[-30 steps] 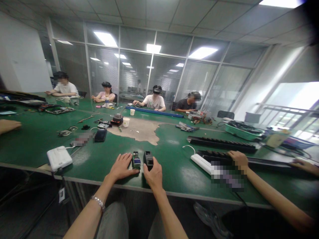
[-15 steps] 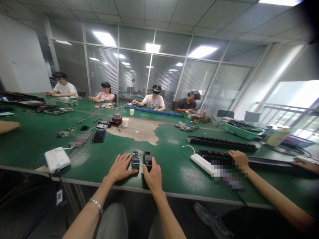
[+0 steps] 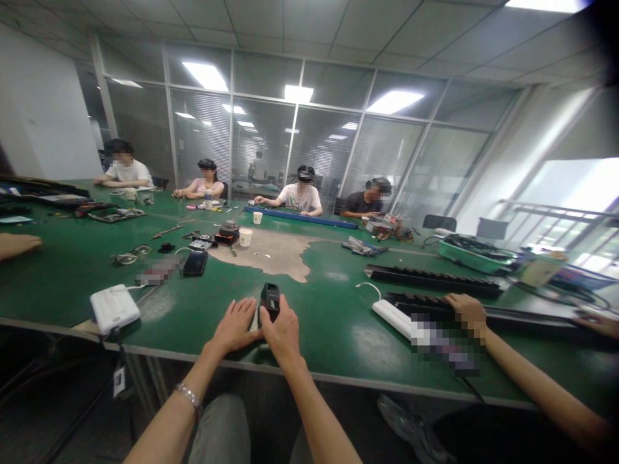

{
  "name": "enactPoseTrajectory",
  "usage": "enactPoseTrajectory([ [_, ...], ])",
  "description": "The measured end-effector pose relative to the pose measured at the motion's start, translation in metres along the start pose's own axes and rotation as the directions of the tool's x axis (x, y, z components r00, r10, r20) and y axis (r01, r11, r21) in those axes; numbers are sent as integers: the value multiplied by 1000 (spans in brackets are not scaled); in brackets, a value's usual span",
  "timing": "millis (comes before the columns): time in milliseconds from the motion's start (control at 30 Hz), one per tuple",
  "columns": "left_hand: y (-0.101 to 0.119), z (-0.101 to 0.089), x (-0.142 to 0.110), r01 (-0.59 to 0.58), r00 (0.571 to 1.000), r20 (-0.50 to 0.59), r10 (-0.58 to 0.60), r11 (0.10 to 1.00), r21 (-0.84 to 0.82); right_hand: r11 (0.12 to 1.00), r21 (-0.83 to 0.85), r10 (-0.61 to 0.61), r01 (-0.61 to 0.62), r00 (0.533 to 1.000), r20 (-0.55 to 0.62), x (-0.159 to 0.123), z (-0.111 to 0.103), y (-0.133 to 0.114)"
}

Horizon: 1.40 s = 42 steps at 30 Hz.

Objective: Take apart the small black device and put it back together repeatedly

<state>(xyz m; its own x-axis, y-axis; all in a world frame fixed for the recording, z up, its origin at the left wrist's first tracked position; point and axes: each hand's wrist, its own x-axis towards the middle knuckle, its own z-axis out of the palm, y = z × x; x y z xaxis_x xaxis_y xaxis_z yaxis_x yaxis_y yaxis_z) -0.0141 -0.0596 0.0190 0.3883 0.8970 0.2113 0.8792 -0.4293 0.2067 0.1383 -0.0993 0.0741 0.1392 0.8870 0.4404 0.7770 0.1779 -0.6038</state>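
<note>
Stretching across the view, the green-topped table (image 3: pixel 338 332) gives both hands a firm surface. A white strip (image 3: pixel 394 319) lies aslant well to the right, which seems to leave elbow room. The left hand (image 3: pixel 236 327) lies flat with thumb stretched wide, apparently for steadiness, grasping nothing visible. The right hand (image 3: pixel 282 332) is wrapped around the sides of a black casing (image 3: pixel 270 301), probably so that its top face is uncovered. That casing sits just beside the left fingertips; whether it touches the tabletop cannot be told. A silver bracelet (image 3: pixel 189 396) rings the left wrist, apart from the casing.
</note>
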Motion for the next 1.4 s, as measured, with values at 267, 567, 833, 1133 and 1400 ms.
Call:
enactPoseTrajectory([
  [267,-1,0,-1,10,999,31,-10,1000,-7,993,-113,46,-40,998,49,0,14,-3],
  [567,0,2,-2,20,1000,-13,-21,1000,-17,979,-204,33,-9,993,114,-15,20,7],
  [833,-1,3,-2,17,1000,-11,-17,999,-32,984,-179,25,1,989,146,-5,10,1],
  [1133,0,0,-2,7,1000,-21,-8,998,-56,1000,0,-27,27,999,22,3,-2,4],
  [1400,5,-6,-2,14,1000,-18,-15,998,-54,996,-73,54,-59,996,-70,13,-12,48],
])
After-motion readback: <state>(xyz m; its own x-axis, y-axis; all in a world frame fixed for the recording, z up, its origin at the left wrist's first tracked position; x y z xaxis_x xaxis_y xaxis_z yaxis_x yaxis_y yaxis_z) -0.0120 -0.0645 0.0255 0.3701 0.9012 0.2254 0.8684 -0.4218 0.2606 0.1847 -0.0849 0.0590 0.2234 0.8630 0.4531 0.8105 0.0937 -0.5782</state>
